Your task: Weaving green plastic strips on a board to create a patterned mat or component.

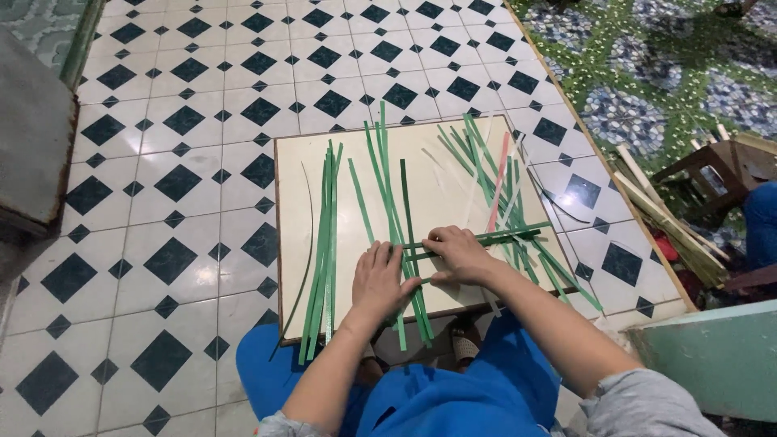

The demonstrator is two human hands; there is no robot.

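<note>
Item: green strips, long, flat, thin; we judge them light, springy and slippery, best pinned flat near a crossing. They fan across the table's near half, ends overhanging its near edge.
Carrier: low cream table on a black-diamond tiled floor; green patterned mat beyond the right edge.
Spare bundle near the left edge; one pink strip at right.
Left hand flat, fingers spread, pressing strips. Right hand curled, fingers pinching the crosswise strip.

left hand: flat, palm down | right hand: fingers curled, pressing | forearms converging
</note>
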